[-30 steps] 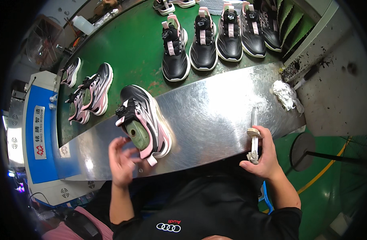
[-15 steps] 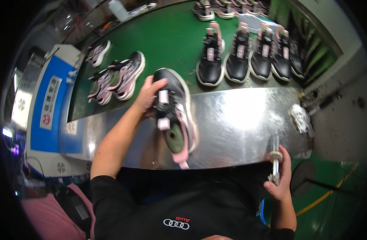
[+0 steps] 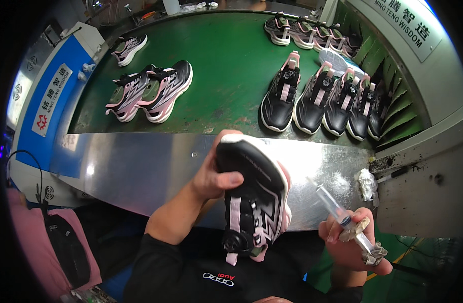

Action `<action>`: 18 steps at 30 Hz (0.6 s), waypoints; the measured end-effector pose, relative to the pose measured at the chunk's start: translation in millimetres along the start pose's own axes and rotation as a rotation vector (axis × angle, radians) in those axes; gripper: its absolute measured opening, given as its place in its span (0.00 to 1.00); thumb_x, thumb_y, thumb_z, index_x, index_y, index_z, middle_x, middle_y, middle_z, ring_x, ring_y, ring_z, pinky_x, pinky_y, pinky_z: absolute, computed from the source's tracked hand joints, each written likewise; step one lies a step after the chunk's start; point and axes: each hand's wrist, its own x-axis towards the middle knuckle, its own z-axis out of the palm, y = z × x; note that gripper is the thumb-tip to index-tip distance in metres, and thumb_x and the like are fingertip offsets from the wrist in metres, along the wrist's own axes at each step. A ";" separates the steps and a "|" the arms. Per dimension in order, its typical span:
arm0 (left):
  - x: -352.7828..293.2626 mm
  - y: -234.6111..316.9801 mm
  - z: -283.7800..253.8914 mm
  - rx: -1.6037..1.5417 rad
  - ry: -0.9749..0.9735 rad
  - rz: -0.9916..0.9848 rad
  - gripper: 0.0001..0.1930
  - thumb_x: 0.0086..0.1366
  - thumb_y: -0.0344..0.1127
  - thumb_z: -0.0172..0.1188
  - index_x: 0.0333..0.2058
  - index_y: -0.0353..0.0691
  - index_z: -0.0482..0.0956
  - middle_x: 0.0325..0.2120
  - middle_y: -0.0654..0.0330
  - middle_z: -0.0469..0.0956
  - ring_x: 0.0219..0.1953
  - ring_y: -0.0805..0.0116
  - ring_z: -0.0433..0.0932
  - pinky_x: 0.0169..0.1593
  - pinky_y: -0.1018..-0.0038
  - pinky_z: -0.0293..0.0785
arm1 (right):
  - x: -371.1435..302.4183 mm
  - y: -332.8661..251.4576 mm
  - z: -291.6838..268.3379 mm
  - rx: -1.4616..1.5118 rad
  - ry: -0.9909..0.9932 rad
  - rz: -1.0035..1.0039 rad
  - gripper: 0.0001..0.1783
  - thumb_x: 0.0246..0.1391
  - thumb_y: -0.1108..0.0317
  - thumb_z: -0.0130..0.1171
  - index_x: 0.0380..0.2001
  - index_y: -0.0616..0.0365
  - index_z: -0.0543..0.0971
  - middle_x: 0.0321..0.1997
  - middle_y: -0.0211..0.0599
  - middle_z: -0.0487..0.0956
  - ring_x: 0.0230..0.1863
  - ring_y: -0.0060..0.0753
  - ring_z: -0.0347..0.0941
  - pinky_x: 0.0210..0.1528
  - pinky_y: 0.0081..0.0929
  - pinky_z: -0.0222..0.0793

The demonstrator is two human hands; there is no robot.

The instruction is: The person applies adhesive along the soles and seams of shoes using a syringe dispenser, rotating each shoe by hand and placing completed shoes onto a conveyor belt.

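Centrally, the left hand (image 3: 211, 174) grips a dial-laced sneaker (image 3: 257, 189); at lower right, the right hand (image 3: 345, 248) clasps a clear syringe (image 3: 332, 202).

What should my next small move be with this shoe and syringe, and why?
Probably ease the syringe tip toward the sole edge of the held shoe. Your left hand grips that shoe near its toe, and your right hand holds the syringe with its tip pointing up and left, close to that edge but apparently not touching it.
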 end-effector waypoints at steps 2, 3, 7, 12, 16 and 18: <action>-2.1 1.5 -0.8 0.091 -0.076 0.039 0.33 0.41 0.29 0.66 0.49 0.41 0.63 0.39 0.60 0.71 0.45 0.68 0.71 0.50 0.71 0.67 | 13.9 1.4 9.5 0.088 -0.108 -0.027 0.56 0.28 0.24 0.60 0.51 0.60 0.64 0.37 0.50 0.72 0.35 0.37 0.65 0.36 0.31 0.56; -3.5 -0.6 0.9 0.051 -0.077 0.034 0.33 0.40 0.28 0.67 0.48 0.40 0.64 0.39 0.61 0.71 0.44 0.70 0.70 0.50 0.72 0.66 | 16.2 2.3 12.3 0.098 -0.120 -0.037 0.55 0.30 0.25 0.59 0.51 0.61 0.64 0.38 0.49 0.72 0.35 0.37 0.65 0.37 0.31 0.56; -7.5 -1.5 -5.2 0.276 -0.198 0.160 0.37 0.40 0.31 0.68 0.50 0.40 0.60 0.41 0.47 0.72 0.44 0.58 0.73 0.47 0.66 0.71 | 25.9 5.2 26.0 0.179 -0.159 -0.020 0.54 0.36 0.26 0.57 0.51 0.65 0.62 0.40 0.49 0.69 0.39 0.37 0.65 0.42 0.30 0.58; -6.1 -3.1 1.5 0.235 -0.238 0.199 0.36 0.39 0.30 0.69 0.49 0.41 0.61 0.40 0.47 0.73 0.43 0.59 0.74 0.46 0.65 0.71 | 31.1 6.7 24.8 0.193 -0.210 0.039 0.53 0.37 0.28 0.58 0.51 0.65 0.62 0.40 0.51 0.68 0.44 0.39 0.63 0.46 0.29 0.58; -6.1 -0.7 2.2 0.274 -0.260 0.212 0.35 0.39 0.30 0.69 0.48 0.41 0.61 0.40 0.46 0.73 0.43 0.58 0.74 0.46 0.64 0.71 | 35.2 10.1 25.1 0.206 -0.237 0.025 0.53 0.37 0.29 0.59 0.52 0.66 0.62 0.41 0.52 0.68 0.45 0.39 0.63 0.46 0.29 0.58; -5.6 1.2 2.5 0.290 -0.272 0.219 0.35 0.39 0.30 0.69 0.48 0.40 0.61 0.40 0.46 0.73 0.43 0.58 0.74 0.46 0.64 0.71 | 35.2 9.1 26.7 0.200 -0.195 0.057 0.53 0.36 0.30 0.60 0.52 0.66 0.62 0.42 0.53 0.68 0.45 0.39 0.63 0.47 0.29 0.58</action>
